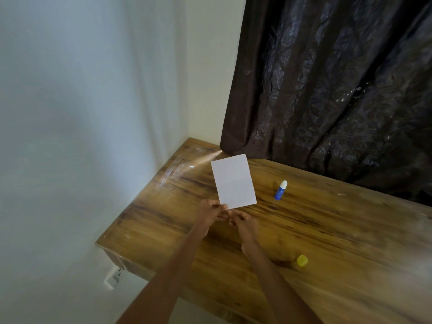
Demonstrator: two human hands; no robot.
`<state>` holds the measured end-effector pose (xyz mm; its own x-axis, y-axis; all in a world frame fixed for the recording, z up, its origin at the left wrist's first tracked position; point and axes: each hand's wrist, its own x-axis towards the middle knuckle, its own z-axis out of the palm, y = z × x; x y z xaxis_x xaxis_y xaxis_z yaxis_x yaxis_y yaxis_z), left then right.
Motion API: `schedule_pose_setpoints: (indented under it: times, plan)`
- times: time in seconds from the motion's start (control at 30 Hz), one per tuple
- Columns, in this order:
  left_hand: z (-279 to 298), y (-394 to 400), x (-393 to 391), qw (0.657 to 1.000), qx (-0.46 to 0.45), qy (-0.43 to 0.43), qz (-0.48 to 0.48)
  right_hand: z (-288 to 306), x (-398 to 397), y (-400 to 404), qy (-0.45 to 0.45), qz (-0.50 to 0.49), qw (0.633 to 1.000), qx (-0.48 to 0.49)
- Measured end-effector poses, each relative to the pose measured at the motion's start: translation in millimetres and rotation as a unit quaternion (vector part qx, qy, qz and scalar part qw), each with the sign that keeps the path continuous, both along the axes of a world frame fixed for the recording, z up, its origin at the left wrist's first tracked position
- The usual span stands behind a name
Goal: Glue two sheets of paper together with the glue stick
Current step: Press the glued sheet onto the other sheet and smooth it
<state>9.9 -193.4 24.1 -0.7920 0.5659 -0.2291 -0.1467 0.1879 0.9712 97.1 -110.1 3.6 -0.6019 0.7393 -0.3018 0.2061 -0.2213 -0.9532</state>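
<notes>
A white sheet of paper (233,181) is held up above the wooden table (327,242), with a faint crease across its middle. My left hand (210,212) pinches its lower left corner. My right hand (242,222) is right beside it, fingers curled at the same lower edge; whether it grips the paper I cannot tell. I cannot tell whether this is one sheet or two together. The blue glue stick (280,190) stands uncapped on the table to the right of the paper, white glue tip up. Its yellow cap (302,260) lies nearer me on the right.
A dark curtain (339,78) hangs behind the table and touches its far edge. A pale wall (81,113) runs along the left side of the table. A white socket (114,278) sits low on that wall.
</notes>
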Motion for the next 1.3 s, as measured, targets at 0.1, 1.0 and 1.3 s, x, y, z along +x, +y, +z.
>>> schedule_pose_setpoints:
  times: [0.1,1.0,1.3]
  plan:
    - [0,-2,0,1.0,-0.008,-0.001,-0.008,3,7,6,0.003,0.01,1.0,0.015]
    - [5,3,-15,0.995,-0.054,0.019,-0.086,16,41,66,0.011,0.033,0.999,-0.012]
    - [-7,25,35,0.995,0.075,-0.043,0.047,18,15,21,0.073,-0.029,0.992,-0.095]
